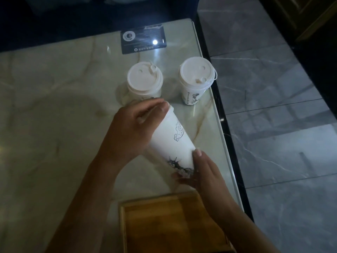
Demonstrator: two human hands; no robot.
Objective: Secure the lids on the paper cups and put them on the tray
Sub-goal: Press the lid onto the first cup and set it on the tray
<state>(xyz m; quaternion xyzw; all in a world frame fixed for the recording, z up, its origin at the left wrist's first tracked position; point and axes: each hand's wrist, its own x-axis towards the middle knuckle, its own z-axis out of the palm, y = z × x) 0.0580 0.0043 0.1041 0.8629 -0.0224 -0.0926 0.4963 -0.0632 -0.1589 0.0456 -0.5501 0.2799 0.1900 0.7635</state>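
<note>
Glossy marble surface (54, 106) beside grey tiled floor (273, 125), two lidded cups (145, 79) near its right edge, left hand (131, 128) and right hand (206, 172) fingers closed around a tilted paper cup (169, 141), wooden tray (164, 225) at near edge

Two lidded cups (145, 80) (196, 77) are set side by side on the table (54, 106). A card (143, 39) lies behind them. A tilted cup (172, 137) is held between them and the tray (164, 225).

Pale marble-look tabletop (54, 106) — polished, glossy, reflecting a light. Grey veined stone floor tiles (273, 125), smooth with a sheen. Square brown wooden tray (164, 225), visible grain, satin. White printed paper cup (173, 141) — matt. White plastic lids (145, 77), smooth.
</note>
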